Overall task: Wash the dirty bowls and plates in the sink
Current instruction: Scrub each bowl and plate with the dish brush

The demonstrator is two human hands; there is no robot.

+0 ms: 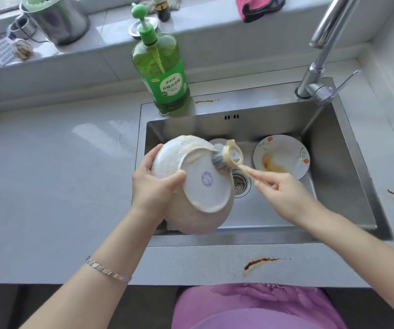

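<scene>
Gripped by the left hand (153,188), an upturned bowl (205,186) is held over the sink (333,167) while a brush (222,161), pinched in the right hand (283,195), is pressed to its underside.

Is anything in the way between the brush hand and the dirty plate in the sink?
Nothing visible. The dirty plate lies uncovered in the sink just beyond the right hand; its brush touches the bowl in the left hand, off to the side.

Silver bracelet (108,271), purple floral garment (250,305)
</scene>
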